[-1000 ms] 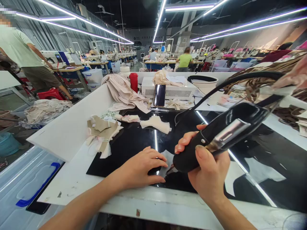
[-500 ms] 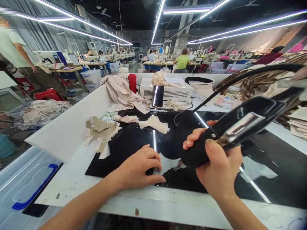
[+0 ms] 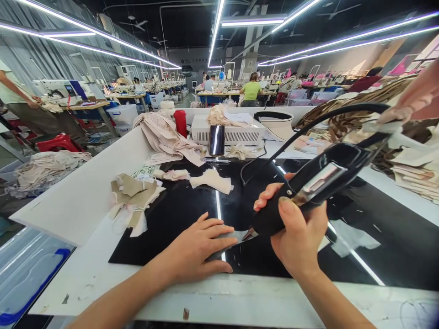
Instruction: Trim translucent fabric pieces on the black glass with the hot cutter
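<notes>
While the left hand [image 3: 197, 249] lies flat, fingers spread, pinning a small dark fabric piece [image 3: 226, 237] to the glossy black worktop [image 3: 185, 205], the right hand [image 3: 297, 233] grips a corded black tool [image 3: 315, 183], its tip just beside those fingertips.

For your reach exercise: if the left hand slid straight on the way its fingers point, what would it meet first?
Probably the tip of the black tool held in the right hand; the left hand points right along the black mat, though depth is unclear.
</notes>
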A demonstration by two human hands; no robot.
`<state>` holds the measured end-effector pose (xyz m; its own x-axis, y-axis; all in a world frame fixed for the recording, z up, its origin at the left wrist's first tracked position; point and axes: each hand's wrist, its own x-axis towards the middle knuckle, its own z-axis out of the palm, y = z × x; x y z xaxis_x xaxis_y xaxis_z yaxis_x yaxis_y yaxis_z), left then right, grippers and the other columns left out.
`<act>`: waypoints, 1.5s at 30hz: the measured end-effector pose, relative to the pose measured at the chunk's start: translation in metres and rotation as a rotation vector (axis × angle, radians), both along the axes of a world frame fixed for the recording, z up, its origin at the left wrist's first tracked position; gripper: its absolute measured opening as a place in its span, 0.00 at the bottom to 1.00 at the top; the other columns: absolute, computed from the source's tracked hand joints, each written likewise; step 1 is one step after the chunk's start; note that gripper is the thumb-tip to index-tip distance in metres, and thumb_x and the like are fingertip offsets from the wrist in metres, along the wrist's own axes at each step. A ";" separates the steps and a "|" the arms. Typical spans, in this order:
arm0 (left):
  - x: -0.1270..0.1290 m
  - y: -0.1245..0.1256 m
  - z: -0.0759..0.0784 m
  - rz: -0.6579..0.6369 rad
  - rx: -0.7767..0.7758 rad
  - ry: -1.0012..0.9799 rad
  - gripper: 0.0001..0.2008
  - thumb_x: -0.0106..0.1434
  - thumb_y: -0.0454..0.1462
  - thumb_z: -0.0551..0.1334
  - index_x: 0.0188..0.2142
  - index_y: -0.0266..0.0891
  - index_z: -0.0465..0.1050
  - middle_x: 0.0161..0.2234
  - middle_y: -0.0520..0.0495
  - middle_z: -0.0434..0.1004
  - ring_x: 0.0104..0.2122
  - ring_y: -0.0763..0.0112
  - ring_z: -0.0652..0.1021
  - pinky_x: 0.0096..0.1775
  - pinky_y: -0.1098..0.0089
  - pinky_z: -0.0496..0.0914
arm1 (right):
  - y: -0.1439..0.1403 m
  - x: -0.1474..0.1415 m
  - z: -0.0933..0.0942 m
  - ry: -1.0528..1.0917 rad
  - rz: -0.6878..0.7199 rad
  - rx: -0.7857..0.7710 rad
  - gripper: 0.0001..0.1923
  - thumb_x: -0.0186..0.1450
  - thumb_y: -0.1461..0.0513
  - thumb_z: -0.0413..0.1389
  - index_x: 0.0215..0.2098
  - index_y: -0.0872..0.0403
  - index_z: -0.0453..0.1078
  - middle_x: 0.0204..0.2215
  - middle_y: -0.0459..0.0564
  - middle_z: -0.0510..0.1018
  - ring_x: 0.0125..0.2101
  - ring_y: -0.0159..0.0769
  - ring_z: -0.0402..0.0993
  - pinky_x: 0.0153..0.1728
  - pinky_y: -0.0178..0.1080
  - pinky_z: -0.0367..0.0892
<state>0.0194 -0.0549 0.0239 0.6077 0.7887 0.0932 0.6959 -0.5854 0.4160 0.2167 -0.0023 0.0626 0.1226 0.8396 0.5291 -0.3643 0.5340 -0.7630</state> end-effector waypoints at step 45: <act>-0.005 0.008 -0.015 0.324 0.090 -0.202 0.15 0.71 0.38 0.60 0.56 0.41 0.73 0.60 0.41 0.71 0.62 0.57 0.69 0.63 0.51 0.65 | 0.016 0.022 0.005 -0.170 -0.167 0.047 0.15 0.65 0.55 0.64 0.48 0.47 0.69 0.40 0.44 0.78 0.35 0.36 0.76 0.40 0.44 0.74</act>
<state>0.0146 -0.0467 0.0084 0.2906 0.9201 0.2626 0.7601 -0.3887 0.5208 0.2384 0.0138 0.0676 0.1639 0.7893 0.5917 -0.1367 0.6122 -0.7788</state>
